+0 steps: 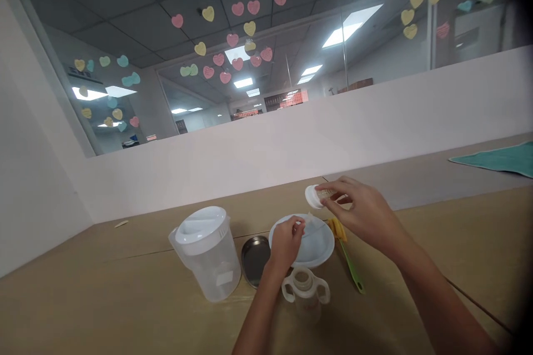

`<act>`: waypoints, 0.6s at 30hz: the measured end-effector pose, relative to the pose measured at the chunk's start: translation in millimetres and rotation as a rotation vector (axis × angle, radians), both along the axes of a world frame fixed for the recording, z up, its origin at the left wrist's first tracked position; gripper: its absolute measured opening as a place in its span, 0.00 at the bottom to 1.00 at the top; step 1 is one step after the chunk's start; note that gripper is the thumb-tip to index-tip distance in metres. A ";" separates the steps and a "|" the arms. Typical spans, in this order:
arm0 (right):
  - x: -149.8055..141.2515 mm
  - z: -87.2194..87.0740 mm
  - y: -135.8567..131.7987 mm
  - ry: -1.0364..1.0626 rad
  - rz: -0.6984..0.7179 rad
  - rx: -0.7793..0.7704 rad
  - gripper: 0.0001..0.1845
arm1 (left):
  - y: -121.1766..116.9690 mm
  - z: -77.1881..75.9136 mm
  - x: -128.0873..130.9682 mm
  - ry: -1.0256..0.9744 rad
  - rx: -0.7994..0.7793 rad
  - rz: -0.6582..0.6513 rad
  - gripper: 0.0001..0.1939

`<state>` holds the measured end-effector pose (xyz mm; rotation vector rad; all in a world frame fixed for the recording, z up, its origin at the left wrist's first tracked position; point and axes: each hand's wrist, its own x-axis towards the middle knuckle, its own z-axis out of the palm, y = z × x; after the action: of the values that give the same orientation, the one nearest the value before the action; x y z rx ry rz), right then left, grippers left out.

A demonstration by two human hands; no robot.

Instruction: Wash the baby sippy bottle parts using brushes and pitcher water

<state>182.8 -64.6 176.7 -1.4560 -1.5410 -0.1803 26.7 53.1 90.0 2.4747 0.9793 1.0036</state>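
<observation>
one white cap [313,197] sits tilted between the fingers of the right hand [366,213]. the left hand [285,244] has fingers curled narrow over the pale bowl [320,248]; whether they pinch something, i cannot tell. the open bottle [308,305] stands upright, its long axis vertical, toward the body from both hands, nearer to the left fingers.

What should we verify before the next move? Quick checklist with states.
1. Two-handled bottle upright, mouth uncovered: ok.
2. White-rimmed piece gripped by the right hand: ok.
3. Left hand over the bowl: ok; what its fingers pinch: cannot tell.
4. Pitcher upright, lid on: ok.
5. Green-handled brush outside the bowl: ok.
</observation>
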 end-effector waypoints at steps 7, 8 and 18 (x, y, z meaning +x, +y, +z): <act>-10.6 -6.4 12.5 -0.031 0.000 -0.158 0.13 | 15.1 -29.5 4.1 0.273 -0.066 0.021 0.09; -11.0 -9.3 17.0 -0.032 0.005 -0.173 0.14 | 15.3 -29.3 1.8 0.289 -0.072 0.020 0.08; -25.4 -27.6 57.6 0.031 0.073 -0.181 0.13 | -16.5 27.1 -18.7 -0.140 -0.044 -0.015 0.38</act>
<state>157.4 -6.9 149.2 -1.5323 -1.6158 0.0254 8.0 36.6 117.1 2.3378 0.9266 1.1209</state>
